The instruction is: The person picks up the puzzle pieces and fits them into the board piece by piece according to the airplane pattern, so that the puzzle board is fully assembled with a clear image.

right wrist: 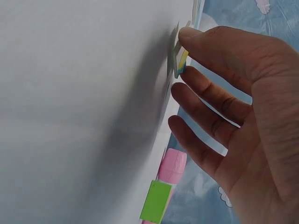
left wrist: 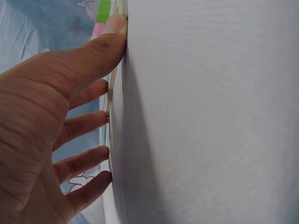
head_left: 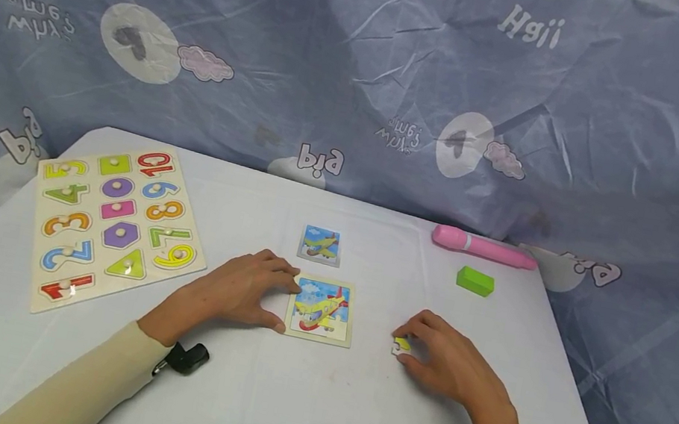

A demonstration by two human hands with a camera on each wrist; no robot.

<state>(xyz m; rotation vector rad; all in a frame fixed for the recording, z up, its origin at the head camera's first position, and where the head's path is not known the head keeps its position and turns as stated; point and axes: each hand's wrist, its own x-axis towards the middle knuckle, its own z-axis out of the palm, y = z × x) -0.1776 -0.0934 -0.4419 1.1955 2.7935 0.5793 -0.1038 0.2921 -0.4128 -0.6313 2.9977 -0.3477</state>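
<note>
A square jigsaw puzzle [head_left: 321, 300] with a yellow airplane picture lies in its pale frame in the middle of the table; its lower right part looks pale. My left hand [head_left: 244, 288] rests at the frame's left side, thumb by the near corner and fingers by the far one. The left wrist view shows those fingers [left wrist: 84, 126] fairly straight along the table and board edge. To the right of the puzzle, my right hand [head_left: 452, 361] pinches a small yellow and white puzzle piece [head_left: 401, 345] between thumb and fingers. The right wrist view shows this piece tilted.
Behind the puzzle lies a smaller airplane picture [head_left: 320, 246]. A wooden number board [head_left: 122, 223] with knobbed pieces covers the table's left side. At the back right are a green block [head_left: 475, 281] and a pink pen-shaped thing [head_left: 485, 247], with a grey-blue printed cloth [head_left: 363, 80] behind.
</note>
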